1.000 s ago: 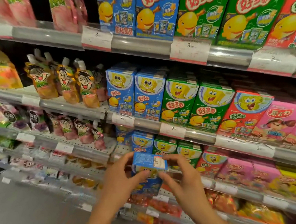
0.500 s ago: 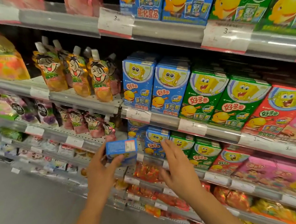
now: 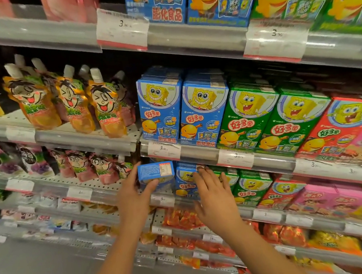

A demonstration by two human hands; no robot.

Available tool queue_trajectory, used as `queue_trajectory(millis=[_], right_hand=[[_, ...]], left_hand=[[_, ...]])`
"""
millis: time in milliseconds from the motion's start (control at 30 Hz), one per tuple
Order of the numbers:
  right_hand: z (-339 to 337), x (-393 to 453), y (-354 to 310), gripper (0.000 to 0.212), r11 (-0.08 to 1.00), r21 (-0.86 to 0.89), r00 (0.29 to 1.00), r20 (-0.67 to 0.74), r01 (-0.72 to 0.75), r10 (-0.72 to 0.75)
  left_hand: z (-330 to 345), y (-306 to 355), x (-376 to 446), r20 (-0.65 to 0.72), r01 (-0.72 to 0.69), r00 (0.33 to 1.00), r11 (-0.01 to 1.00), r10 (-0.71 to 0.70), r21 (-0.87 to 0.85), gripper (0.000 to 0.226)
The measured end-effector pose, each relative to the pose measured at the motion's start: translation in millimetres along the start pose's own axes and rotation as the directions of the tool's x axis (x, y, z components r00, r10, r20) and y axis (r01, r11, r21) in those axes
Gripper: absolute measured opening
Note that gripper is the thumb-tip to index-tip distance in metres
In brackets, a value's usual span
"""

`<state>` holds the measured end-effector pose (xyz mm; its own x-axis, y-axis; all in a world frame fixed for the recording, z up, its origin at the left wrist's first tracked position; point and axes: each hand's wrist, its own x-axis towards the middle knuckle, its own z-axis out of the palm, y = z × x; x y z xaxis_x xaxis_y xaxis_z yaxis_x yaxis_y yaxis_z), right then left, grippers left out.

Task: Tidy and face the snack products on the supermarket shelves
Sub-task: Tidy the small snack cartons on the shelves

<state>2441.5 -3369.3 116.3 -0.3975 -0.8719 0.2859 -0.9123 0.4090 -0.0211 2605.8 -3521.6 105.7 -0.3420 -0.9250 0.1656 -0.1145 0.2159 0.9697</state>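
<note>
The left hand is gripping a small blue cardboard snack box with a cartoon sponge figure on its front, thumb curled round the lower right front edge and fingers lying up its left side. The box is sitting at the left end of a lower shelf, tilted so its printed top panel is facing the camera, just under a white price label on the rail above.

The right hand is reaching toward the neighbouring blue snack box in the same row, its fingers spread and nearly straight, holding nothing; the fingertips are lying at that box's top edge, though contact is hard to judge.

To the right of these, small green boxes and a small red box are standing in line. On the shelf above, larger blue boxes, larger green boxes and a larger red box are facing forward. To the left, orange spouted drink pouches are standing upright on a perforated shelf.
</note>
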Motion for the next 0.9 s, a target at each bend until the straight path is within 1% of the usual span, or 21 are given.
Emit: queue_trajectory(millis=[200, 267, 333, 433, 567, 667, 800, 900], right_hand=[[0, 1, 2, 0.077, 1.0, 0.027, 1.0, -0.021, 0.001, -0.001], [-1, 2, 4, 0.074, 0.999, 0.047, 1.0, -0.028, 0.002, 0.0], [-1, 3, 5, 0.072, 0.998, 0.064, 1.0, -0.025, 0.002, 0.0], [1, 3, 5, 0.072, 0.998, 0.057, 1.0, -0.023, 0.009, -0.007], [2, 2, 4, 0.072, 0.999, 0.052, 0.999, -0.04, 0.01, -0.008], [1, 1, 3, 0.073, 0.998, 0.058, 0.999, -0.049, 0.017, -0.014], [0, 2, 4, 0.072, 0.998, 0.062, 0.999, -0.044, 0.02, -0.017], [3, 1, 4, 0.072, 0.997, 0.068, 0.999, -0.045, 0.026, -0.023]], left_hand=[[11, -10, 9, 0.037, -0.028, 0.999, 0.999, 0.027, 0.022, 0.071], [15, -10, 12, 0.046, -0.036, 0.998, 0.999, 0.034, 0.031, 0.069], [17, -9, 13, 0.053, -0.039, 0.998, 0.999, 0.039, -0.004, 0.067], [21, -6, 16, 0.06, -0.042, 0.997, 0.998, 0.045, -0.051, 0.068], [21, -8, 21, 0.086, -0.043, 0.995, 0.997, 0.049, -0.066, 0.065], [20, -12, 26, 0.142, -0.039, 0.989, 0.997, 0.049, -0.069, 0.062], [21, -12, 33, 0.167, -0.046, 0.984, 0.996, 0.059, -0.083, 0.058], [21, -14, 34, 0.171, -0.049, 0.984, 0.997, 0.058, -0.051, 0.058]])
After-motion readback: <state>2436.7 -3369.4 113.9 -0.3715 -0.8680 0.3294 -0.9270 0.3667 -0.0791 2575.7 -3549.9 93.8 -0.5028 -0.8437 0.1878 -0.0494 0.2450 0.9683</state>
